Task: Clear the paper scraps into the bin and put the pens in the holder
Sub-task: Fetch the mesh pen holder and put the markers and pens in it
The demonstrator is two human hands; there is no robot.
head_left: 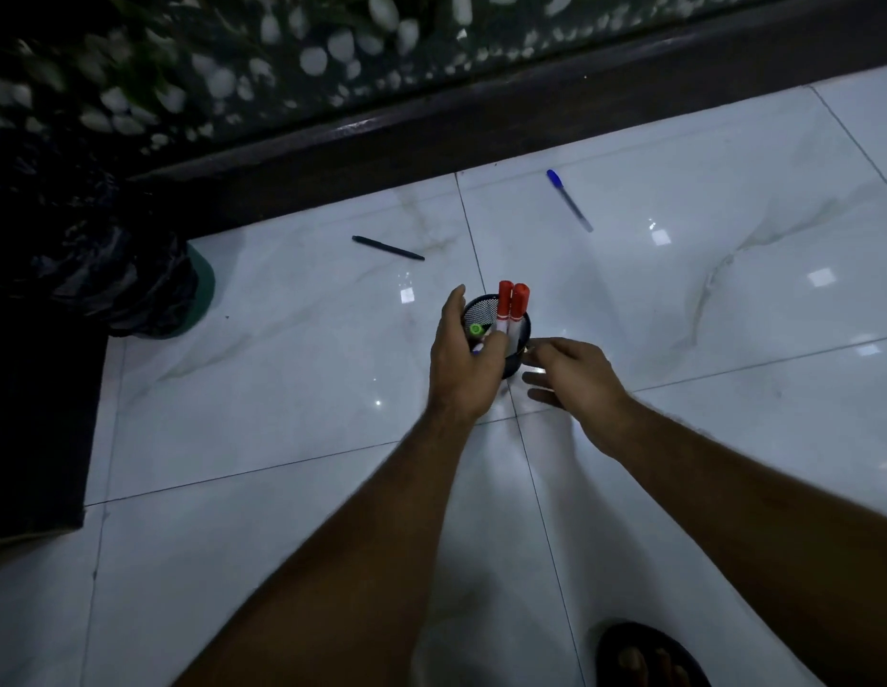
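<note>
— While the holder [496, 334] stands on the floor [282, 389], what's inside?
— Two red-capped markers [511, 304], one green-capped.
— Hands?
— Left hand [463, 359] grips the holder's rim; right hand [575, 374], fingers spread, beside it. Black pen [387, 248] and blue pen [569, 200] lie beyond.

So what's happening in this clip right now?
A person is tidying pens off a tiled floor. The left hand is setting pens into a black mesh holder that already has two red markers; the right hand rests beside it. A black pen and a blue pen lie loose beyond. A bin with a black bag stands at left. No paper scraps show.
</note>
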